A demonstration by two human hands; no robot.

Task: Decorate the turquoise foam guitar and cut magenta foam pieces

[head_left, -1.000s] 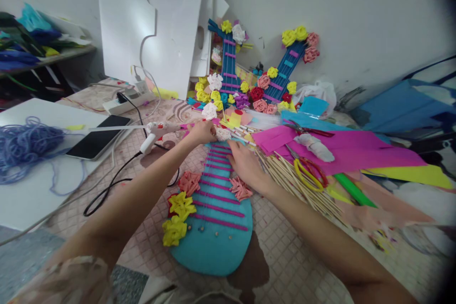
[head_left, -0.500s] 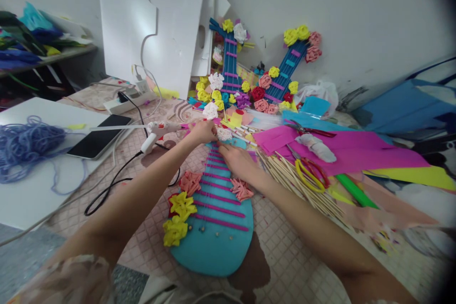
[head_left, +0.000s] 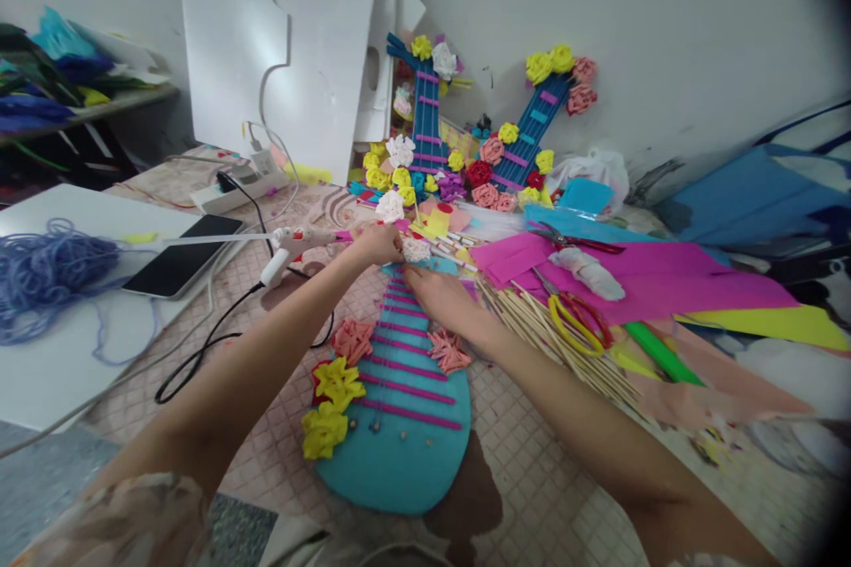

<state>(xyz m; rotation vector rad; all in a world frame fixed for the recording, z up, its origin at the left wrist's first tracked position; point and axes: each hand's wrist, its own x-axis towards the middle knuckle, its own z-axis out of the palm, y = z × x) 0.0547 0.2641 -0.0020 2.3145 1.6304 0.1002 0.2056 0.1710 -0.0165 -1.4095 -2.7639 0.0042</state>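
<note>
A turquoise guitar-shaped craft (head_left: pixel 399 452) with pink strips lies flat in front of me, with yellow (head_left: pixel 331 407) and salmon (head_left: pixel 354 340) paper flowers on its left side and a salmon flower (head_left: pixel 448 351) on its right. My left hand (head_left: pixel 380 243) is closed in a pinch at the top of the neck, touching a white paper flower (head_left: pixel 417 250). My right hand (head_left: pixel 442 298) rests flat on the neck just below that flower, fingers stretched toward it.
A white glue gun (head_left: pixel 292 245) with black cord lies left of my left hand. A phone (head_left: pixel 183 263), purple yarn (head_left: pixel 46 266) and a power strip (head_left: pixel 239 186) sit further left. Wooden sticks (head_left: pixel 551 337), yellow scissors (head_left: pixel 575 323), coloured paper sheets (head_left: pixel 651 279) and two finished guitars (head_left: pixel 425 120) are to the right and behind.
My right hand slid up the neck toward the white flower. My left hand stays pinched at the flower.
</note>
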